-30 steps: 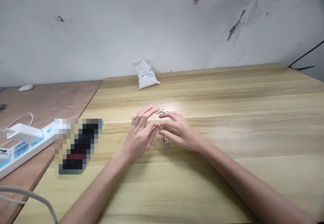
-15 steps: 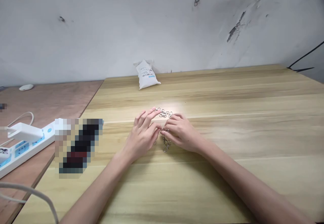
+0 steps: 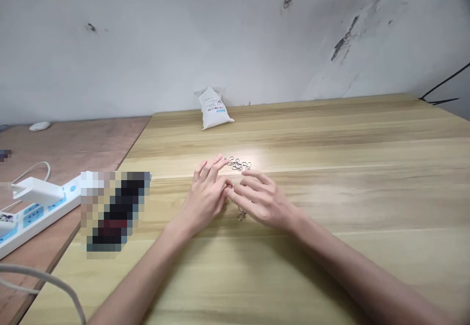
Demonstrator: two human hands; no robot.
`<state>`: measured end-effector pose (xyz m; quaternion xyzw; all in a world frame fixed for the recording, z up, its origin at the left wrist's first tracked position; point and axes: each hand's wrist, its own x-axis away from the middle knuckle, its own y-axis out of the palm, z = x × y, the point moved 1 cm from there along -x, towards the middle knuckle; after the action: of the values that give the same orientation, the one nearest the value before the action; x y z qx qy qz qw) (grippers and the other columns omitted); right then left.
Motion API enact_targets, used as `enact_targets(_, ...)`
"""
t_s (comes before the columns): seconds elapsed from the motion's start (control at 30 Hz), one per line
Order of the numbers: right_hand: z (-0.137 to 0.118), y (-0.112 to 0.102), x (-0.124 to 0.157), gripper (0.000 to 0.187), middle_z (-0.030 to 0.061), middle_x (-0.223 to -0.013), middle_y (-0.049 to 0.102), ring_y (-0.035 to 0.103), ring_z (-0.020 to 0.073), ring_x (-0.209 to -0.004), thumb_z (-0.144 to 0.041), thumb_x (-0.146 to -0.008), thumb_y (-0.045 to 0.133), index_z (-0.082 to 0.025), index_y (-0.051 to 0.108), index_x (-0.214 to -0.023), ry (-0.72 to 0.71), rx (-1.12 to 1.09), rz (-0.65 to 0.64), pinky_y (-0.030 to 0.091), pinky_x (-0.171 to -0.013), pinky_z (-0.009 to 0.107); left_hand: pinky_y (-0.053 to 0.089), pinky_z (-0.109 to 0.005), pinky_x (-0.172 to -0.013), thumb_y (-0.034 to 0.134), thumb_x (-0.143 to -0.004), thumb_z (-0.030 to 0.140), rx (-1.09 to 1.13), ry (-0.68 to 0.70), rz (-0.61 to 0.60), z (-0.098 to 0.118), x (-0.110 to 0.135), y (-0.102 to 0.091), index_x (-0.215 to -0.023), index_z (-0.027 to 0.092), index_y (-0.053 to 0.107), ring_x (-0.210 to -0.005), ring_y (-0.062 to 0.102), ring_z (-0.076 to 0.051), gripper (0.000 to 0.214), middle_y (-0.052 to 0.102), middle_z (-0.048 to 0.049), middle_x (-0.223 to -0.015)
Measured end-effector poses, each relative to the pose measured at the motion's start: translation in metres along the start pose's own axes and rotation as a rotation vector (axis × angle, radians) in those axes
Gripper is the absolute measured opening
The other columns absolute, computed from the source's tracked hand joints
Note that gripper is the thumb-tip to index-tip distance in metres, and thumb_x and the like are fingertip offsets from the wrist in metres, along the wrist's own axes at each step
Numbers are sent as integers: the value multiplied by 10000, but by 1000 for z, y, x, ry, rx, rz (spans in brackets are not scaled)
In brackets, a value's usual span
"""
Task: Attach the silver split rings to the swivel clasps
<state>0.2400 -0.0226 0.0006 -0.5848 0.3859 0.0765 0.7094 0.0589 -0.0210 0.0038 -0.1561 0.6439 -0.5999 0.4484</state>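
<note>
Over the middle of the wooden table, my left hand (image 3: 207, 195) has thumb and index finger pinched together on a small metal ring (image 3: 232, 188), mostly covered by the fingertips. The fingertips of my right hand (image 3: 262, 200) meet it from the other side, thumb and index pressed close; the other fingers are bent. Just beyond the hands lies a small pile of silver metal rings and clasps (image 3: 240, 164). Nearer to me, more silver rings (image 3: 241, 215) show below my right hand, partly hidden by it. Another ring (image 3: 225, 206) shows beside my left thumb.
A white plastic packet (image 3: 215, 114) with a printed label lies by the wall. At left, a blurred-out dark object (image 3: 119, 212) rests on the table (image 3: 348, 168). A white power strip (image 3: 47, 212) with a plugged-in charger and cables stands on the adjoining brown surface.
My right hand has shifted slightly left and its fingers have come over the nearer rings, covering more of them. My left hand stays nearly in place.
</note>
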Motion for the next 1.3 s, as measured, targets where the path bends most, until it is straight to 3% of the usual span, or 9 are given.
enact_targets(0.1, -2, 3, 1, 243, 15, -842, 711, 592, 154, -795, -95, -964, 460, -212, 673, -984, -26, -46, -55, 454, -893, 341, 340, -558, -1114, 464, -921, 146, 29, 5, -53, -11, 1, -3, -901, 190, 634, -1410, 342, -294, 177, 477, -119, -1440)
enact_targets(0.3, 22, 10, 18, 192, 26, -803, 675, 565, 142, -721, -207, -951, 530, -201, 700, -862, 184, -150, -136, 378, -711, 299, 417, -546, -1055, 590, -883, 185, 105, 62, -187, -37, 6, -13, -809, 224, 697, -1395, 353, -281, 136, 544, -54, -1372)
enact_targets(0.5, 31, 2, 21, 192, 30, -834, 646, 560, 145, -759, -322, -938, 578, -205, 710, -864, 323, -342, -244, 375, -744, 307, 436, -534, -1051, 616, -850, 151, 147, 94, -230, -37, 8, -18, -832, 244, 703, -1365, 394, -266, 129, 563, -40, -1345)
enact_targets(0.6, 46, 3, 24, 208, 57, -870, 649, 578, 172, -808, -298, -960, 536, -189, 704, -906, 452, -239, -180, 386, -749, 319, 439, -528, -1046, 579, -870, 146, 137, 59, -244, -37, 9, -19, -847, 231, 685, -1367, 389, -265, 138, 572, -57, -1321)
enact_targets(0.7, 59, 11, 27, 232, 90, -956, 637, 586, 205, -840, -290, -944, 545, -171, 661, -1106, 562, -78, -179, 408, -755, 340, 445, -521, -1035, 555, -886, 142, 133, 38, -230, -40, 9, -16, -876, 222, 672, -1354, 400, -264, 143, 575, -64, -1304)
enact_targets(0.77, 63, 16, 27, 247, 93, -969, 629, 585, 215, -851, -299, -934, 557, -175, 657, -1122, 575, 1, -213, 411, -769, 349, 451, -513, -1026, 541, -904, 157, 137, 30, -227, -41, 9, -15, -887, 219, 669, -1344, 409, -264, 143, 576, -67, -1296)
enact_targets(0.93, 62, 20, 26, 187, 63, -896, 641, 575, 183, -814, -256, -956, 527, -180, 696, -928, 522, 90, -229, 377, -752, 312, 447, -505, -1021, 520, -935, 211, 160, 19, -227, -41, 9, -13, -877, 215, 665, -1337, 414, -270, 157, 588, -74, -1268)
enact_targets(1.13, 56, 18, 23, 284, 52, -777, 644, 551, 165, -720, -169, -966, 470, -160, 657, -752, 391, 215, -258, 350, -754, 305, 456, -477, -1011, 523, -935, 210, 155, 28, -230, -37, 9, -10, -860, 217, 653, -1336, 419, -256, 150, 596, -67, -1239)
enact_targets(1.3, 55, 13, 23, 204, 37, -798, 648, 543, 146, -681, -193, -942, 515, -173, 662, -803, 477, 80, -225, 363, -714, 283, 443, -478, -1024, 525, -931, 187, 181, 34, -224, -36, 9, -8, -866, 214, 656, -1337, 422, -255, 149, 606, -68, -1226)
